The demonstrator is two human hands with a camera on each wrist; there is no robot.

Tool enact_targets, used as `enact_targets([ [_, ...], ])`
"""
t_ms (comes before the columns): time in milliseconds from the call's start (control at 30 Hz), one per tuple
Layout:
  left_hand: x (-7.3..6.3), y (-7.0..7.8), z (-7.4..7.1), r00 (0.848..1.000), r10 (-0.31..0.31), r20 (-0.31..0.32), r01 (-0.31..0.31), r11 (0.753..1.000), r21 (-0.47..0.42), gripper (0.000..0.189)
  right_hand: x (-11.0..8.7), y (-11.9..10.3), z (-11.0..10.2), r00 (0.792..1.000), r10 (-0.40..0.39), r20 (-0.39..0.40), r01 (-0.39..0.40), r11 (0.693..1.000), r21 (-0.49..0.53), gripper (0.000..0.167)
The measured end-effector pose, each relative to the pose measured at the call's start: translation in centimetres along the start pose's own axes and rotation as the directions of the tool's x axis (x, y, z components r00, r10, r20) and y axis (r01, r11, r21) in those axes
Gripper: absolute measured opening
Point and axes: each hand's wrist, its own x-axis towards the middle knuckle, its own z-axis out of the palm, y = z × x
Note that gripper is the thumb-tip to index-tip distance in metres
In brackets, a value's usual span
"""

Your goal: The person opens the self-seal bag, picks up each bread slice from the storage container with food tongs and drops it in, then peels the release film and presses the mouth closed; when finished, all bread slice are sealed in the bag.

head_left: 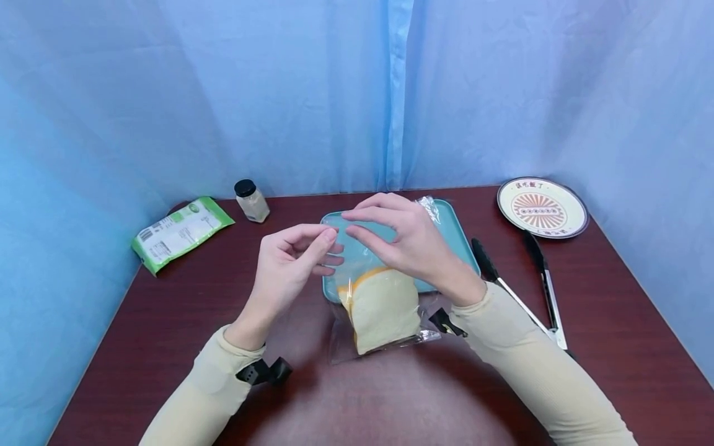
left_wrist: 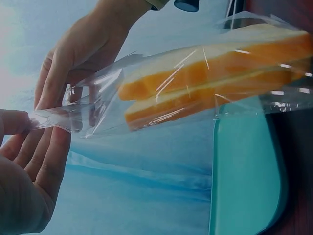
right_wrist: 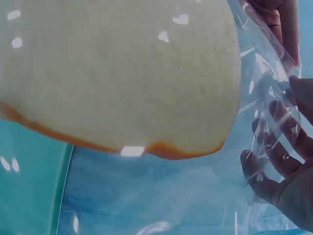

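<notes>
Between my hands hangs a clear plastic bag (head_left: 341, 344) with two bread slices (head_left: 386, 310) inside, pale with orange-brown crust. My left hand (head_left: 284, 263) pinches the gathered upper end of the bag between thumb and forefinger. My right hand (head_left: 409, 238) is beside that end, a gap showing between its thumb and forefinger. In the right wrist view, the right hand's fingers (right_wrist: 276, 156) lie against the transparent film; how firmly they touch it cannot be told. Two stacked slices (left_wrist: 195, 73) show edge-on in the left wrist view.
A teal tray (head_left: 454, 232) lies behind the bag, a piece of clear wrapping (head_left: 429, 207) at its back edge. Metal tongs with black tips (head_left: 549, 297) and a patterned plate (head_left: 504, 198) are at right. A green-and-white packet (head_left: 181, 232) and black-lidded jar (head_left: 253, 204) stand left.
</notes>
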Motion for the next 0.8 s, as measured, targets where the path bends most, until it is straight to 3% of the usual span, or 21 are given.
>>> enact_targets([
  [200, -0.3, -0.2, 0.0, 0.996, 0.083, -0.022, -0.082, 0.996, 0.039, 0.020, 0.2, -0.2, 0.3, 1.000, -0.014, 0.011, 0.014, 1.000, 0.006, 0.010],
  [367, -0.5, -0.6, -0.1, 0.989, 0.144, -0.034, -0.142, 0.989, 0.050, 0.018, 0.1, -0.3, 0.5, 1.000, -0.015, 0.012, 0.015, 1.000, -0.005, 0.011],
  [500, -0.5, -0.8, -0.1, 0.987, 0.159, -0.031, -0.157, 0.986, 0.061, 0.017, 0.0, -0.2, 0.6, 1.000, -0.010, 0.028, 0.010, 1.000, 0.019, 0.017],
  [667, -0.5, -0.8, -0.1, 0.987, 0.162, -0.014, -0.160, 0.983, 0.087, 0.018, -0.1, -0.2, 0.8, 0.998, 0.032, 0.048, -0.034, 0.998, 0.049, 0.012],
  [800, -0.6, -0.9, -0.3, 0.975, 0.221, -0.001, -0.218, 0.963, 0.159, 0.018, -0.3, -0.3, 1.1, 0.998, 0.056, 0.023, -0.057, 0.998, 0.042, 0.009],
])
